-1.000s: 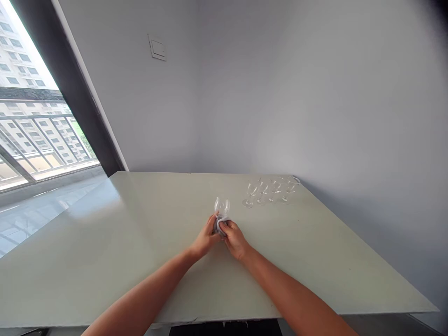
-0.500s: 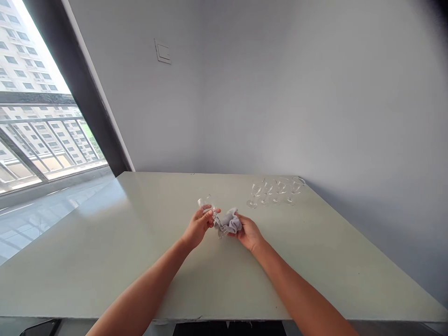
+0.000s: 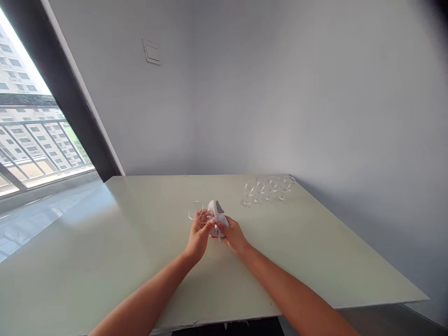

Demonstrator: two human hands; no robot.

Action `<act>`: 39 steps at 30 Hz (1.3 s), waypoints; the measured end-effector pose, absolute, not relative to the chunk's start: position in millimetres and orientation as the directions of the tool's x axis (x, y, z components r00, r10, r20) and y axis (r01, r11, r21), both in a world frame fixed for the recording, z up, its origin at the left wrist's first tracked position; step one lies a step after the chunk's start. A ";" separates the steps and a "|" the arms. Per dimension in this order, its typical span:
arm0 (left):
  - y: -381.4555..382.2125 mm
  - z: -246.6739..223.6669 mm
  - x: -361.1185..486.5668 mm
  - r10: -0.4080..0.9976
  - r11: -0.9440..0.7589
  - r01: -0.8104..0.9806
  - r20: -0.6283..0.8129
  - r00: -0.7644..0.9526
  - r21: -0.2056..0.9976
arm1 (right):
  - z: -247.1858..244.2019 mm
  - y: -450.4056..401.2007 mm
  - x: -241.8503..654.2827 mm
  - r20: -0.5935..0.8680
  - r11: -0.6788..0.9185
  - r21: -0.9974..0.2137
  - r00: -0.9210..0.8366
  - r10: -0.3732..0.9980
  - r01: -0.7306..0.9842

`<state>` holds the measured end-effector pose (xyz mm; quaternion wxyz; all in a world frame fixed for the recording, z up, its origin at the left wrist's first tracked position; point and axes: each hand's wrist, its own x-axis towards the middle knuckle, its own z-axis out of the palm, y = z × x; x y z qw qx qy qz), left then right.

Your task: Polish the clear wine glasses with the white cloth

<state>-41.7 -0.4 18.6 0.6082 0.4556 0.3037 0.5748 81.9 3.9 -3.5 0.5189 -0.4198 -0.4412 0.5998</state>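
My left hand (image 3: 199,235) is closed around a clear stemmed glass (image 3: 195,211), which lies tilted with its bowl toward the left. In my right hand (image 3: 235,233) is a crumpled pale grey cloth (image 3: 214,206), pinched between thumb and fingers. The cloth wraps over the stem end of the glass, so the foot is hidden. Both hands are close together above the middle of the table, thumbs nearly meeting at the cloth.
Several clear stemmed glasses (image 3: 259,189) stand upright in a row toward the table's far right corner. The pale table (image 3: 140,261) meets a grey wall (image 3: 245,93) behind. At the left is a window with a railing (image 3: 38,144).
My right hand has brought the cloth left and over the glass's stem end, which showed before. The glass has turned flatter, its bowl more to the left. The whole view has shifted slightly.
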 end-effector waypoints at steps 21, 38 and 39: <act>33.2 4.9 -72.5 0.967 -0.140 0.071 0.151 -0.206 0.988 | 5.5 14.2 131.3 0.439 0.228 -0.678 0.135 0.888 0.699; 95.9 6.4 13.4 0.987 -0.059 0.188 0.029 0.161 0.980 | 7.2 -23.4 84.6 0.117 0.579 -0.735 -0.775 0.621 0.353; 100.7 2.9 19.5 0.987 -0.059 0.203 0.026 0.158 0.977 | 7.9 -23.4 85.0 0.102 0.574 -0.732 -0.775 0.624 0.366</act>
